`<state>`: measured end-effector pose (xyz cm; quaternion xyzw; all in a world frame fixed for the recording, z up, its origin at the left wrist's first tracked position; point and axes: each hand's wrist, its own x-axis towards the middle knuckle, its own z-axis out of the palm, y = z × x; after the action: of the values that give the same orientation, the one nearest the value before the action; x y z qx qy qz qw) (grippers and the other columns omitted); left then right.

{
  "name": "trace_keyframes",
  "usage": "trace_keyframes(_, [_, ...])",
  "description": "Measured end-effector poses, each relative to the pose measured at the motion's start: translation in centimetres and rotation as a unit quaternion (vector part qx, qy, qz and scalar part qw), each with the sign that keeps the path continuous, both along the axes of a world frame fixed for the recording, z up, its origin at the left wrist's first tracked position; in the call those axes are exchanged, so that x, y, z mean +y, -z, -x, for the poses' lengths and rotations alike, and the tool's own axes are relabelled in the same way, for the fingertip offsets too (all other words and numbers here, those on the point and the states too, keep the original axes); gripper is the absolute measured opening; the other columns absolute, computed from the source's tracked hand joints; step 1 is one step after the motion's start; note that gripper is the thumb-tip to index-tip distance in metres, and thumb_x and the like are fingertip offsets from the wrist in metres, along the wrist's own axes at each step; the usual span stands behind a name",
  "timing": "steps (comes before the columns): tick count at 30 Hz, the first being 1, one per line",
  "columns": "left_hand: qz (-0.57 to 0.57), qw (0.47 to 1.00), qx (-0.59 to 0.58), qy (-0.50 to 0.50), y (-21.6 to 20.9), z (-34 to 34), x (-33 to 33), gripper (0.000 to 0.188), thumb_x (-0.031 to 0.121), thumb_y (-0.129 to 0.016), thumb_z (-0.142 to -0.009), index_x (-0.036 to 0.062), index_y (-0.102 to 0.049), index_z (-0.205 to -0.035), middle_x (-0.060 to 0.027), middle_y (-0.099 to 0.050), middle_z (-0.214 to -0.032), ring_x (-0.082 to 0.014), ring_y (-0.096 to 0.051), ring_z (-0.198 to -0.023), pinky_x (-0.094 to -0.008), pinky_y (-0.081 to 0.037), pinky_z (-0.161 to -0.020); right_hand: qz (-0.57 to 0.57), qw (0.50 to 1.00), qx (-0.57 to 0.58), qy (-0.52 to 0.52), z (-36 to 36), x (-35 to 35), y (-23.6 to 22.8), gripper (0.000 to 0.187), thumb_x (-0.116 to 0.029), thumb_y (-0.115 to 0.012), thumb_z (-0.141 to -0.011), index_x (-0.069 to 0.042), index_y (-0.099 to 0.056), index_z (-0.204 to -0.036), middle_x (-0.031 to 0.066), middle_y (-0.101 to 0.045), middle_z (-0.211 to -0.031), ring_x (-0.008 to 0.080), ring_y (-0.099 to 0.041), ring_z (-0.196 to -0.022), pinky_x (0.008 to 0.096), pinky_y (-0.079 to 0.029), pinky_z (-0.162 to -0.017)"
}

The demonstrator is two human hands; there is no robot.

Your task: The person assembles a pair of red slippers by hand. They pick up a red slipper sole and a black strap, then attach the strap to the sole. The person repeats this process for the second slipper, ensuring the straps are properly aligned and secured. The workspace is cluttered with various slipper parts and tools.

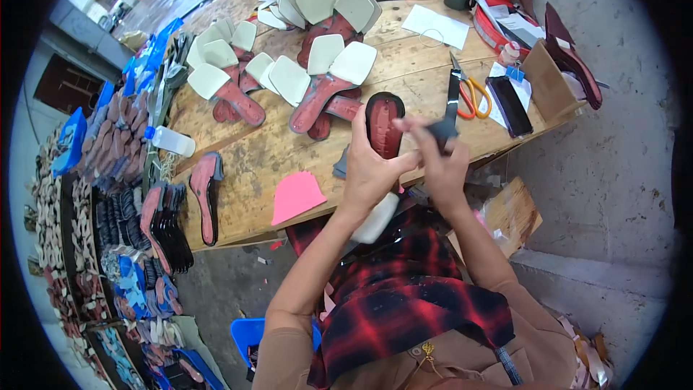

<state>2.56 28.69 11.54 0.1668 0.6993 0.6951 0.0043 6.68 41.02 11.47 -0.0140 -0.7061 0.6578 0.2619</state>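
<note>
My left hand (368, 170) grips a shoe insole (385, 126) near the table's front edge, fingers along its side. The insole's upturned heel part is dark red with a black rim; a pale white toe part (377, 218) hangs below my wrist. Against its right side works my right hand (442, 166), fingers closed on a long, dark, flat thing (452, 101). Motion blurs the hand and that thing's lower end, so its kind is unclear. A pink sheet piece (299, 196) lies left of my left hand. Scattered beyond are stacked insoles (317, 101) with white toe parts and reddish heels.
Orange-handled scissors (473, 94), a black phone-like slab (509, 106) and a cardboard box (550, 83) sit at the right. A white bottle (172, 141) stands left, near a row of black-edged insoles (164, 224). Loaded shelves (86, 245) line the left side; a blue stool (245, 336) is below.
</note>
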Motion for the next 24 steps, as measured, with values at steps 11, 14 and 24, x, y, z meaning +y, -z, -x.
trace_keyframes(11, [-0.181, 0.965, -0.184, -0.052, 2.6, 1.3, -1.3, 0.03, 0.009, -0.058, -0.095, -0.0013, -0.055, -0.122, -0.0049, -0.062, -0.1, -0.0075, -0.058, -0.084, -0.0219, -0.048, -0.075, -0.044, 0.991, -0.019, -0.129, -5.1, -1.3, 2.2, 0.021, -0.002, -0.053, -0.095, 0.004, -0.065, -0.11, 0.0138, -0.068, -0.119, 0.028, -0.061, -0.118, 0.0348, -0.048, -0.097])
trace_keyframes(14, [-0.161, 0.966, -0.187, -0.076, 3.1, 1.4, -0.6, 0.027, 0.006, -0.057, -0.094, -0.0011, -0.055, -0.12, -0.0043, -0.062, -0.099, -0.0074, -0.058, -0.082, -0.0216, -0.047, -0.073, -0.139, 0.982, 0.05, -0.122, -4.8, -0.3, 3.3, 0.02, 0.002, -0.055, -0.092, 0.004, -0.065, -0.11, 0.0155, -0.068, -0.118, 0.0325, -0.06, -0.119, 0.0388, -0.046, -0.102])
trace_keyframes(24, [-0.312, 0.856, -0.405, -0.076, 6.7, 3.0, 0.6, 0.025, 0.013, -0.046, -0.1, 0.0073, -0.054, -0.123, -0.0057, -0.064, -0.095, -0.0163, -0.064, -0.082, -0.033, -0.055, -0.076, 0.079, 0.974, -0.007, -0.215, -7.8, 0.2, 7.2, 0.08, -0.042, -0.08, -0.076, -0.001, -0.045, -0.136, 0.0211, -0.038, -0.148, 0.0322, -0.036, -0.139, 0.0421, -0.029, -0.113])
